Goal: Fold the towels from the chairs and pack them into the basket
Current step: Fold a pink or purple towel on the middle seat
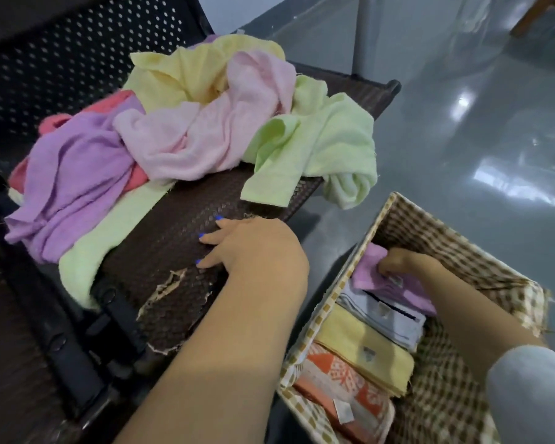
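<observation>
— Pinching, is she? What has the right hand (398, 262) got?

— Its fingers are curled round the folded purple towel (385, 282), pressing it down at the far end of the row inside the basket (334, 293). The left hand (237, 248) holds nothing — fingers straight and spread, resting flat on the brown seat (186, 238).

— And the row itself?

— Purple at the far end, then a grey towel (388, 318), a yellow one (362, 350) and an orange patterned one (340, 392) nearest her, all standing on edge along the basket's left wall.

— So how should she finish this?

— I'd say push the purple towel down until its top sits level with the others, keeping the fold tight so it doesn't spring open as the fingers let go. Snug it against the grey one; the right half of the basket is free for more.

— More to come?

— Plenty. A loose pile (205, 123) lies on the seat beyond the left hand: purple, pink, yellow, pale green, some red underneath — none folded. The green one hangs over the seat's edge, near the basket.
</observation>
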`<state>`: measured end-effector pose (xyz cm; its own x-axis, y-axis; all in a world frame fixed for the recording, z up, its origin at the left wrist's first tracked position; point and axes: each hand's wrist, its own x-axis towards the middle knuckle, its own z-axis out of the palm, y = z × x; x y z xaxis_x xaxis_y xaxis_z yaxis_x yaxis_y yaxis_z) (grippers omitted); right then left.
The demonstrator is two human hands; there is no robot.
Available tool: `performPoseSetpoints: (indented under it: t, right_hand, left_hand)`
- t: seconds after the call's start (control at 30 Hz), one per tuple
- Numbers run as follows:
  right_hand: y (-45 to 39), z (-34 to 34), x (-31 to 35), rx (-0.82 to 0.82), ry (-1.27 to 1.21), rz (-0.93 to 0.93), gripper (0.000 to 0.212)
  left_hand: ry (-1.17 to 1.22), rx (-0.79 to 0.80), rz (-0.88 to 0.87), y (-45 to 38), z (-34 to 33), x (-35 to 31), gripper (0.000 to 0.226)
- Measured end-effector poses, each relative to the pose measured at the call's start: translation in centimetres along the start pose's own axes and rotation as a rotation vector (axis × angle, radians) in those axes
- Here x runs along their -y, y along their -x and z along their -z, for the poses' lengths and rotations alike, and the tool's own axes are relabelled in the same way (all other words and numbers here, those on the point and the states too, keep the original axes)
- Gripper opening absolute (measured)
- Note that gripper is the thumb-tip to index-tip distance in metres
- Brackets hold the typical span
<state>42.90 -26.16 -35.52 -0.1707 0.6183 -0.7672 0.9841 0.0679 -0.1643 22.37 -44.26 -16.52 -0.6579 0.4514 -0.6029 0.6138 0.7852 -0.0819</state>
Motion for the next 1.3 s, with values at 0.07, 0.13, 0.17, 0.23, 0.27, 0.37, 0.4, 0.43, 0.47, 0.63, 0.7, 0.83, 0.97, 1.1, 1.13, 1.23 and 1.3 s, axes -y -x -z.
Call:
performPoseSetpoints:
  t: [0.07,0.13,0.17,0.23,0.27,0.37,0.4,0.43,0.47,0.63,0.7,0.83,0.97,1.1,1.13,1.23,1.3]
  right_hand:
    - [0.9,-0.8,0.4,-0.130,0.062,0.050,0.026]
    - [2.2,-2.4,0.1,-0.506,0.119,0.160,0.038]
    - [2.8,-3.7,-0.2,-0.724,0.136,0.244,0.034]
    - [4.4,-6.9,-0.7,-0.969,0.194,0.386,0.020]
    - [5.1,-8.7,-0.8,-0.962,0.211,0.422,0.017]
    - [6.0,-12.3,-0.7,-0.676,0.279,0.414,0.059]
    - [5.9,-12.6,-0.6,-0.597,0.296,0.385,0.075]
    - [5.6,-12.7,-0.5,-0.503,0.296,0.354,0.086]
    - [5.1,-12.4,-0.4,-0.424,0.276,0.332,0.091]
    - [3.1,-10.1,-0.9,-0.321,0.237,0.259,0.101]
    - [2.7,-9.4,-0.7,-0.257,0.210,0.215,0.097]
    - [2.5,-7.2,0.6,-0.138,0.160,0.224,0.082]
    - [3.4,-5.8,0.4,-0.288,0.194,0.179,0.069]
    - [2.8,-6.4,-1.0,-0.178,0.292,0.105,0.063]
    - [2.4,-6.2,-0.9,-0.146,0.299,0.102,0.062]
    - [1.6,-5.0,-0.3,-0.133,0.247,0.085,0.059]
    - [0.7,-4.5,-0.5,-0.101,0.234,0.083,0.058]
  left_hand:
    - [0.021,0.006,0.014,0.2,0.2,-0.4,0.052]
    - [0.010,-0.010,0.018,0.2,0.2,-0.6,0.050]
    - [0.001,-0.012,0.018,0.0,0.1,-0.6,0.050]
    - [-0.007,-0.008,0.024,0.0,0.1,-0.6,0.050]
    - [-0.009,-0.008,0.024,0.1,0.1,-0.7,0.051]
    - [-0.018,-0.016,0.022,0.2,-0.1,-0.8,0.052]
    - [-0.024,-0.019,0.021,0.2,-0.1,-0.8,0.052]
    - [-0.028,-0.018,0.022,0.1,-0.2,-0.7,0.053]
    - [-0.030,-0.014,0.023,0.1,-0.1,-0.7,0.053]
    - [-0.039,0.010,0.005,-0.1,0.0,-0.5,0.053]
    - [-0.041,0.019,0.000,-0.2,0.1,-0.5,0.053]
    - [0.009,0.069,0.047,-0.7,0.4,-0.9,0.060]
    - [0.043,0.099,0.089,-1.3,0.5,-1.3,0.061]
    - [0.047,0.091,0.073,-1.1,0.3,-1.4,0.061]
    - [0.055,0.090,0.079,-1.0,0.4,-1.4,0.061]
    - [0.080,0.090,0.093,-1.1,0.5,-1.3,0.060]
    - [0.072,0.095,0.069,-1.2,0.4,-1.1,0.059]
